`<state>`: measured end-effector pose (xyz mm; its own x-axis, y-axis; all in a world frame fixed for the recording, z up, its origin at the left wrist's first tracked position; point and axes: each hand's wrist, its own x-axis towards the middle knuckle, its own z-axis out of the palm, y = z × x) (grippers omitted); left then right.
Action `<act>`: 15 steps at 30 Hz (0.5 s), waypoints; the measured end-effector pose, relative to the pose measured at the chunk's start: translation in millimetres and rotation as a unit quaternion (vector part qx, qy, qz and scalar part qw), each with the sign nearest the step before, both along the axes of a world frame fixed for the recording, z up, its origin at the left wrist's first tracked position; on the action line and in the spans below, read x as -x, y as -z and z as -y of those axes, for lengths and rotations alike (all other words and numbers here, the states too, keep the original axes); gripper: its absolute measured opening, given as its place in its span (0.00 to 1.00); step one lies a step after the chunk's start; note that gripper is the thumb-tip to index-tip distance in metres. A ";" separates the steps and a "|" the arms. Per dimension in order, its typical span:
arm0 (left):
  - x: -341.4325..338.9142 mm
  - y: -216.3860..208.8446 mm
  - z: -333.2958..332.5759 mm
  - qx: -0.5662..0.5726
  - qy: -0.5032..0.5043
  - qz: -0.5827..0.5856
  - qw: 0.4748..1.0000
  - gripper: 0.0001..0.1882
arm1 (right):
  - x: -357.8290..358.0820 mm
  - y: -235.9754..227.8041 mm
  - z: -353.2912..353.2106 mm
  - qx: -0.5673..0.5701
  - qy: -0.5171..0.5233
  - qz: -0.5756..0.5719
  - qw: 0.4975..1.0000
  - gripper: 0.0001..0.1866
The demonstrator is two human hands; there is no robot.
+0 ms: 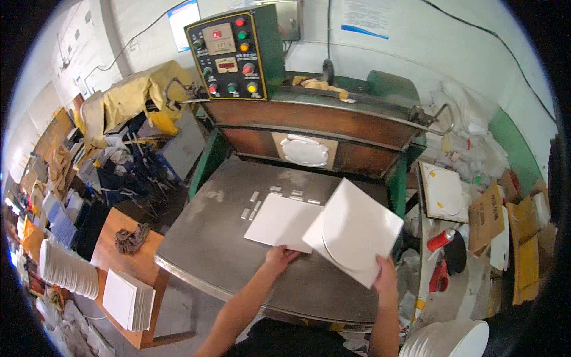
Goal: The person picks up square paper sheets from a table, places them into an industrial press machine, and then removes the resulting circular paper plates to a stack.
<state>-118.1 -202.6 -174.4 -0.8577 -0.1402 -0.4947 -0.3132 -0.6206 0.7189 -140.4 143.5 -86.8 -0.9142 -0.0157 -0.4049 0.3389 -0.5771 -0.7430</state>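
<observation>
My right hand (385,272) grips the lower right corner of a white square sheet (363,229), tilted above the press bed. A curved cut line runs across that sheet. My left hand (278,259) has its fingers closed at the near edge of another white square sheet (279,220), which lies on the grey metal bed (202,244). The raised sheet covers part of its right side. Several small pale blocks (254,196) lie along the far and left sides of the lower sheet. Behind them, a die plate with a white oval (304,151) is fixed under the raised press head (363,157).
A green control box (235,53) with coloured buttons stands at the back. On the left, a wooden table (119,238) holds stacked white sheets (128,300) and a dark rag (131,238). At right are a red can (441,240), red-handled scissors (439,277) and cardboard (485,217).
</observation>
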 end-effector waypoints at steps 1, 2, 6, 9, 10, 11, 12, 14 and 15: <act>12.1 0.1 -2.9 0.021 0.018 -0.003 1.000 0.18 | -24.1 -0.5 -22.5 -0.015 0.014 -0.012 1.000 0.23; 18.0 12.6 2.7 -0.079 -0.012 0.015 0.997 0.18 | -52.5 5.3 -40.9 -0.027 0.022 -0.022 0.999 0.24; -17.7 62.7 26.2 -0.016 0.108 -0.034 0.993 0.22 | -169.8 -26.9 -55.9 -0.110 0.149 0.015 0.983 0.27; 17.6 40.5 -22.9 0.444 0.098 -0.150 0.878 0.30 | -235.7 -33.0 -33.8 -0.132 0.244 0.037 0.960 0.27; 29.8 5.6 -56.4 0.595 0.127 -0.162 0.777 0.35 | -255.9 -32.8 -24.8 -0.138 0.289 0.051 0.946 0.26; 46.8 -14.4 -67.4 0.678 0.149 -0.168 0.700 0.36 | -266.1 -56.7 -4.6 -0.193 0.256 0.072 0.944 0.24; 58.1 -25.1 -75.5 0.769 0.166 -0.150 0.599 0.36 | -274.7 -78.2 12.5 -0.249 0.224 0.096 0.937 0.24; 95.7 16.7 -64.2 0.836 0.249 -0.103 0.477 0.37 | -288.3 -62.7 27.3 -0.200 0.277 0.036 0.939 0.24; 103.0 3.5 -80.7 0.812 0.312 -0.052 0.491 0.36 | -303.7 -55.8 27.9 -0.180 0.322 0.016 0.929 0.25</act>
